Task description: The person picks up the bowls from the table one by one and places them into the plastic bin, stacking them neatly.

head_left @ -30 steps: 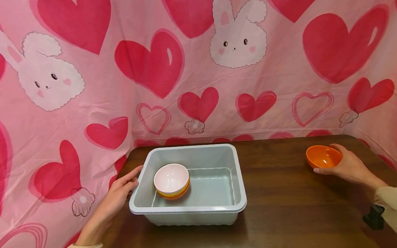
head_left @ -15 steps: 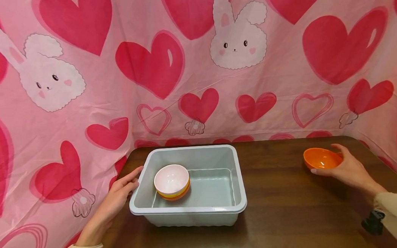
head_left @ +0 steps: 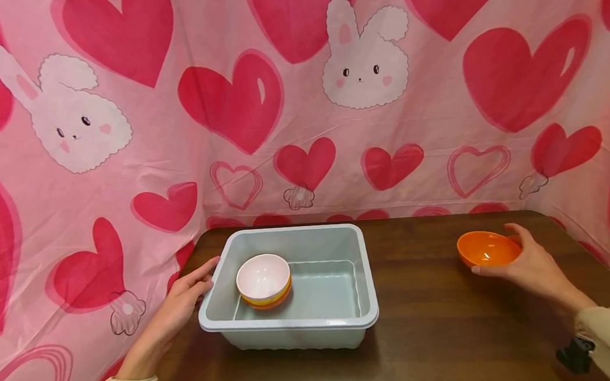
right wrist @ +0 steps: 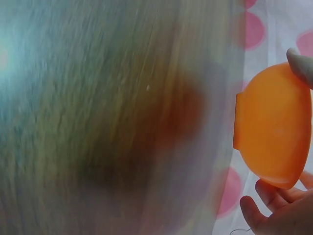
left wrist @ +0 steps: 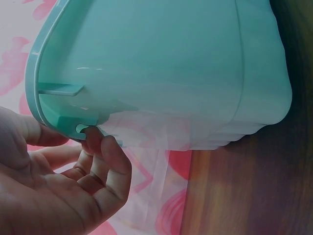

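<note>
An orange bowl (head_left: 488, 248) is held by my right hand (head_left: 537, 269), thumb on the near side of the rim and fingers on the far side. In the right wrist view the bowl (right wrist: 275, 126) hangs upright with its foot apart from the tabletop. My left hand (head_left: 182, 303) holds the left rim of a grey plastic basin (head_left: 292, 323). The left wrist view has its fingers (left wrist: 115, 161) curled under the basin's rim. Inside the basin, at the left, stands a stack of bowls: a pale pink bowl (head_left: 263, 277) on top, yellow and orange edges below.
The basin stands on the left half of a dark brown wooden table (head_left: 423, 323). A pink curtain (head_left: 300, 115) with hearts and rabbits hangs behind the table and along both sides.
My right hand has carried the orange bowl a little to the left. The left hand, the basin and the stacked bowls have stayed in place.
</note>
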`<state>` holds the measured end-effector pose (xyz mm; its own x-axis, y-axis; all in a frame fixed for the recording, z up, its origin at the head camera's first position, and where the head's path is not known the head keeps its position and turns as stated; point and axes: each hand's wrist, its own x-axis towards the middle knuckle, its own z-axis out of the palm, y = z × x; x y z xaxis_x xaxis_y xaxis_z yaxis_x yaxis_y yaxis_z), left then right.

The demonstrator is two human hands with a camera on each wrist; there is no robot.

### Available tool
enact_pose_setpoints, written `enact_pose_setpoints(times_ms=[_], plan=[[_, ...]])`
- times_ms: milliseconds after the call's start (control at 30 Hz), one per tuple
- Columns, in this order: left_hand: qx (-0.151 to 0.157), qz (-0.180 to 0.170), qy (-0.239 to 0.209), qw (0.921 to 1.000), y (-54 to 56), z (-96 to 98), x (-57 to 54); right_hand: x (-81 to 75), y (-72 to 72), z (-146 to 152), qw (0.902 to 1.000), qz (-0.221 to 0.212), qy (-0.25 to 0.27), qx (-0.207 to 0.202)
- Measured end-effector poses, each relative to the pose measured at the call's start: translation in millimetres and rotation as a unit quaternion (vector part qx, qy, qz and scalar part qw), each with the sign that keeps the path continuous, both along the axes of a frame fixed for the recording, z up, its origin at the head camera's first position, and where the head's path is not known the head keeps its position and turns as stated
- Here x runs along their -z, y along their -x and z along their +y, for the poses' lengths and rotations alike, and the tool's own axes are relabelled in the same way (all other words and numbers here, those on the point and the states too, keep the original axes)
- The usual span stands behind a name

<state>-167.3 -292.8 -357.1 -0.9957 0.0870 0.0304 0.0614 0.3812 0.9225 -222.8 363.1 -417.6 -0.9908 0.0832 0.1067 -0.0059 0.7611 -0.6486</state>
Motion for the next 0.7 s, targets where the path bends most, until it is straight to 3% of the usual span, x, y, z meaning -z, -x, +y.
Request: enact_pose_setpoints(times_ms=[433,700], plan=[[0.000,-0.004,0.000,1.0000,-0.6,-1.4,1.6,-12.8,-18.8,-30,0.9977,0.043,-0.011,-0.051],[0.001,0.004,-0.001,1.0000,1.0,-0.8,2.1,-20.4,-31.3,-45,0.9980,0.044,0.002,-0.046]])
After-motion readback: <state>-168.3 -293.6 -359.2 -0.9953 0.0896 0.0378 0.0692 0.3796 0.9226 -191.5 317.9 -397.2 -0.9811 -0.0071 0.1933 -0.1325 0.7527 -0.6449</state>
